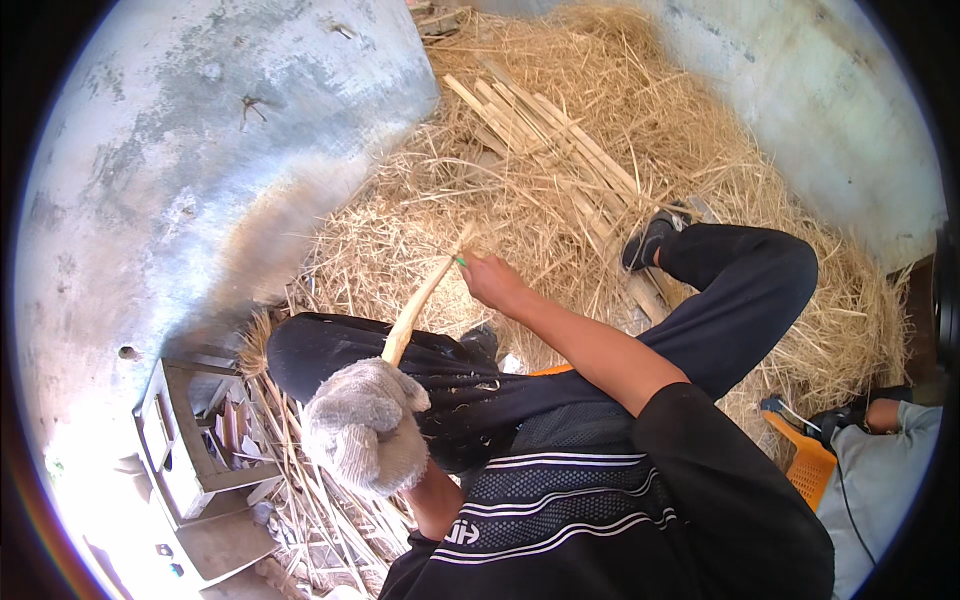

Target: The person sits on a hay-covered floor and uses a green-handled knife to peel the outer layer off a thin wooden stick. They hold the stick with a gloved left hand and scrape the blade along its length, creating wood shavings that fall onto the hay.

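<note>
My left hand, in a thick grey knitted glove, is closed round the lower end of a pale wooden strip. The strip slants up and away from the glove, over my bent left leg, and looks narrower toward its far end. My right hand is bare and closed beside that far end. A small bit of green shows at its fingers, against the strip; the rest of that thing is hidden in the grip, so I cannot tell its kind.
Straw-like shavings cover the floor, with long split strips lying ahead. Thin sticks lie at left beside a small wooden stool-like frame. A person in grey clothes sits at right by an orange plastic seat. Worn walls stand around.
</note>
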### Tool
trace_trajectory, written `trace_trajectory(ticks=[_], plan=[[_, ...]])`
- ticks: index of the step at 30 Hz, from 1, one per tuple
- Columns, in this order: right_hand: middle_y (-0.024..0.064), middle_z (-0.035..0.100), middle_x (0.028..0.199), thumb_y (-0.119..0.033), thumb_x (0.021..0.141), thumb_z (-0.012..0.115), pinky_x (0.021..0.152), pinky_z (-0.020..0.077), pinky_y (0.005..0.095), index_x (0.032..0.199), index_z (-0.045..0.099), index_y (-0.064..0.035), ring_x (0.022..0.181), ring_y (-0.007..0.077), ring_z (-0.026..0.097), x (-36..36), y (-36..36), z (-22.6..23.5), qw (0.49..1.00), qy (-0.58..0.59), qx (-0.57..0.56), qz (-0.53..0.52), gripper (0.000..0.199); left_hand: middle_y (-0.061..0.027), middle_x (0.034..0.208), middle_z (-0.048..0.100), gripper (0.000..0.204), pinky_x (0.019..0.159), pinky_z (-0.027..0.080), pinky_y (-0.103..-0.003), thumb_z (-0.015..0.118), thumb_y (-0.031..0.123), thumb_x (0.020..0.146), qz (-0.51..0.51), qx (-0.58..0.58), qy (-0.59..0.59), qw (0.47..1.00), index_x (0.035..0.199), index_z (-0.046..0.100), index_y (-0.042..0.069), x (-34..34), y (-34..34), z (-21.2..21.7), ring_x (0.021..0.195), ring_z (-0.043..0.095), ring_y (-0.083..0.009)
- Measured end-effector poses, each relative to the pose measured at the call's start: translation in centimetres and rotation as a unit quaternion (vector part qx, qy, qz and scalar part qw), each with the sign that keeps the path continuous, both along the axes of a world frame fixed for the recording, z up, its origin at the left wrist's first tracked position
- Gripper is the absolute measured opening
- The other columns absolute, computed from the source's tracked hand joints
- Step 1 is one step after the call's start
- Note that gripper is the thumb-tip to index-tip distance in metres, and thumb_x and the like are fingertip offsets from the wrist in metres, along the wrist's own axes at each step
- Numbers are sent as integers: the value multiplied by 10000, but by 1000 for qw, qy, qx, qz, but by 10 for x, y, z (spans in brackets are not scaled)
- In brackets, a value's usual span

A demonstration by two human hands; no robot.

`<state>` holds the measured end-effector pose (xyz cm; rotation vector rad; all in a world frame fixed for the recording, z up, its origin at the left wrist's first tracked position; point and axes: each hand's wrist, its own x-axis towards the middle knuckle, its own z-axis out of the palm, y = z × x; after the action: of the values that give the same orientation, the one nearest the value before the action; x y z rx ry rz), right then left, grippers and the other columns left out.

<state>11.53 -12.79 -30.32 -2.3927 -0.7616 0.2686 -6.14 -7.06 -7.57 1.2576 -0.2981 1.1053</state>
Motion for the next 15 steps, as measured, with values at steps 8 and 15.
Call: trace_trajectory(ticks=[8,15], plan=[[298,614,762,-312,1012,408,693,457,585,1017,514,-24,738,487,610,-38,-17,65,993,64,76,63,306,-80,470,391,230,282,359,-320,473,152,844,31,-34,-10,999,660,452,16,0,1,-1,336,310,-158],[286,626,720,-256,988,445,642,508,555,1066,526,-3,696,474,634,-5,-27,-4,999,-7,41,22,277,-80,481,418,244,287,374,-315,509,162,824,-8,34,-5,999,636,461,15,11,-11,7,324,353,-163]])
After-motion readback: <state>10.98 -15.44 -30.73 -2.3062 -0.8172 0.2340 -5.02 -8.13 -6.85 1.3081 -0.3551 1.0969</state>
